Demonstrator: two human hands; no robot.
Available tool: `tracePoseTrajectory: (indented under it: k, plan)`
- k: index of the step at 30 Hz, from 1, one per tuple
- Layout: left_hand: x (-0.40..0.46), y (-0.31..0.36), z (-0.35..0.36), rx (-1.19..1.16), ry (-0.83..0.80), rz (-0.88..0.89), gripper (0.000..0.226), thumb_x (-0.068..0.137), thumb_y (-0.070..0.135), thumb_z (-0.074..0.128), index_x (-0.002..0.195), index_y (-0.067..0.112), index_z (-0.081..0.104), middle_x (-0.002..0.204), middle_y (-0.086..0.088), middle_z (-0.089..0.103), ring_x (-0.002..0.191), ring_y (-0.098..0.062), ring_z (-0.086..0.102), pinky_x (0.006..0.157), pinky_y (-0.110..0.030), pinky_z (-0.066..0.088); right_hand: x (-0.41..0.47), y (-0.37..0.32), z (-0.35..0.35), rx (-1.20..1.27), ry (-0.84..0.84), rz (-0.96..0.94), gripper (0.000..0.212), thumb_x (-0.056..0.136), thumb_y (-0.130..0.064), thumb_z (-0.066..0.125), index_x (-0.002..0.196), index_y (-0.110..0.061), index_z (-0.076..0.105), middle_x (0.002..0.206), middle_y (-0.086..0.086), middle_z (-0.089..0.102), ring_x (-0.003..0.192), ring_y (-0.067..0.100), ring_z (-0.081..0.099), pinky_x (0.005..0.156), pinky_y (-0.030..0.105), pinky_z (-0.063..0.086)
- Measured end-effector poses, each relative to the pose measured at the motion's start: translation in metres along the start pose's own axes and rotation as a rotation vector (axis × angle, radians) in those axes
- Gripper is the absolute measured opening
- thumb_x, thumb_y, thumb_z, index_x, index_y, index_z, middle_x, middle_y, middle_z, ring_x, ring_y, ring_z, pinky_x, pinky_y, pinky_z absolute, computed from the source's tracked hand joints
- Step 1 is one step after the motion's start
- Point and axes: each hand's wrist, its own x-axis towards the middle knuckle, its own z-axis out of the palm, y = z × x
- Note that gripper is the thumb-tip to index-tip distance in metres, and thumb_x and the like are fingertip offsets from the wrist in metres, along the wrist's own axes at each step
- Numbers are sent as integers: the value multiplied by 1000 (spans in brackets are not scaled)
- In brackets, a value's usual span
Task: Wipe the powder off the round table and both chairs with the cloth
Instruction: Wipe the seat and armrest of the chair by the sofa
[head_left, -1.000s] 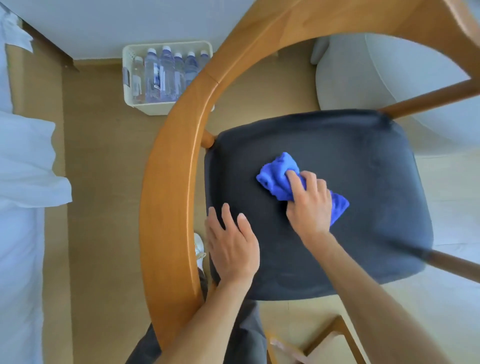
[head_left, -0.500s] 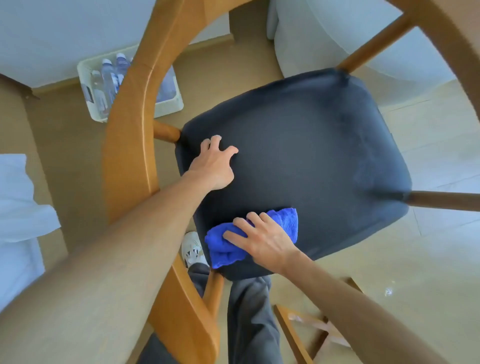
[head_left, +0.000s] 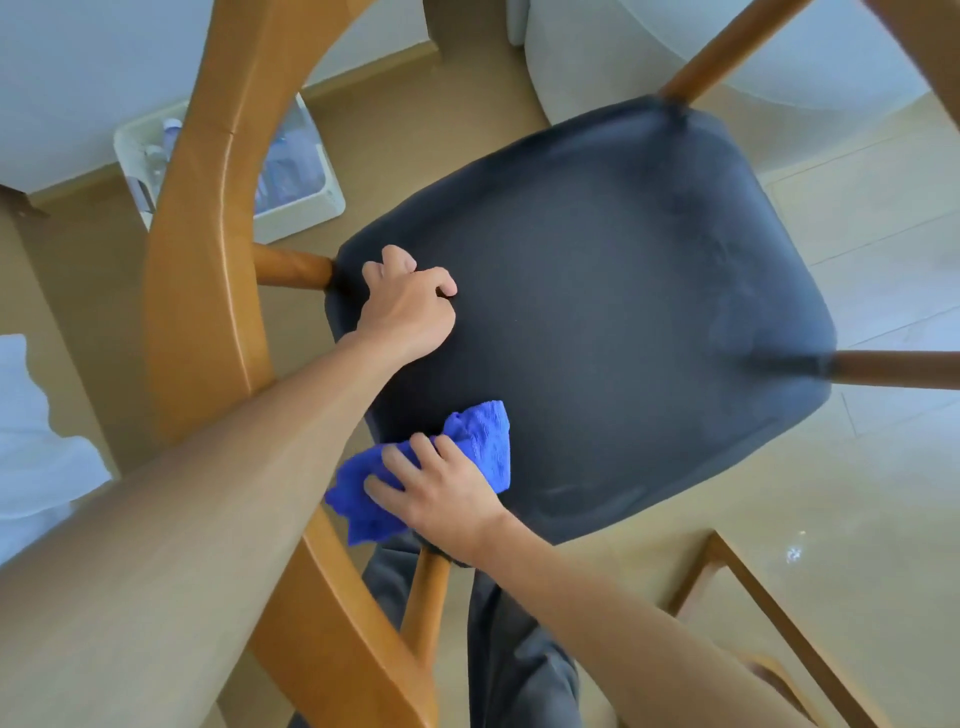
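Cloth (head_left: 483, 441) under R hand (head_left: 441, 493), chair seat (head_left: 623, 312) near edge; L hand (head_left: 410, 306) on seat.

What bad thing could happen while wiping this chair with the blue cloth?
The blue cloth under the right hand hangs past the dark seat edge, so powder may fall onto the floor or the trousers below. The left hand, braced on the seat, covers a patch that might be missed.
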Motion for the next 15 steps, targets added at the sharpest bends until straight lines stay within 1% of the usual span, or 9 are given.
tracePoseTrajectory:
  k: [2, 3, 5, 9, 12, 14, 15]
  plan:
    - [-2, 0, 2, 18, -5, -3, 32, 93, 11, 40, 115, 25, 58, 133, -2, 26, 124, -23, 23, 75, -31, 36, -46, 0, 2, 28, -48, -96, 41, 79, -5, 38, 109, -24, 58, 106, 3, 60, 77, 26, 51, 67, 32, 38]
    - [-4, 0, 3, 33, -7, 1, 30, 93, 13, 41, 117, 25, 56, 135, -3, 25, 125, -23, 22, 75, -31, 36, -67, 3, 2, 32, -68, -116, 39, 79, -4, 42, 109, -24, 57, 108, 3, 60, 78, 26, 52, 67, 32, 39]
    - [-7, 0, 5, 65, -2, 10, 28, 93, 16, 44, 119, 25, 52, 138, -5, 22, 127, -25, 21, 75, -31, 37, -103, 14, 0, 37, -54, -133, 34, 80, -5, 53, 108, -25, 57, 108, 2, 60, 80, 27, 54, 67, 32, 40]
    - [-16, 1, 15, 115, 12, 21, 32, 90, 20, 51, 121, 25, 45, 144, -6, 17, 132, -28, 16, 75, -32, 39, -151, 55, -12, 13, -56, -158, 30, 86, -6, 48, 107, -26, 56, 112, 1, 55, 84, 28, 54, 69, 36, 46]
    - [-19, -2, 21, 136, 29, 33, 37, 88, 22, 54, 123, 26, 42, 147, -7, 13, 136, -28, 12, 79, -37, 42, -165, 87, -19, -20, -4, -38, 33, 80, -2, 53, 102, -26, 57, 113, 4, 52, 82, 30, 54, 69, 39, 46]
    - [-20, -3, 23, 158, 35, 42, 39, 89, 22, 55, 125, 26, 41, 149, -7, 12, 137, -28, 11, 78, -37, 42, -170, 104, -22, -27, 41, 92, 42, 72, 4, 55, 103, -24, 59, 115, 6, 50, 84, 32, 53, 68, 40, 46]
    - [-20, -4, 23, 167, 36, 45, 40, 89, 21, 55, 126, 26, 41, 149, -7, 12, 138, -28, 11, 77, -37, 42, -173, 113, -26, -26, 60, 184, 47, 68, 6, 53, 105, -23, 59, 116, 7, 49, 85, 33, 52, 68, 41, 45]
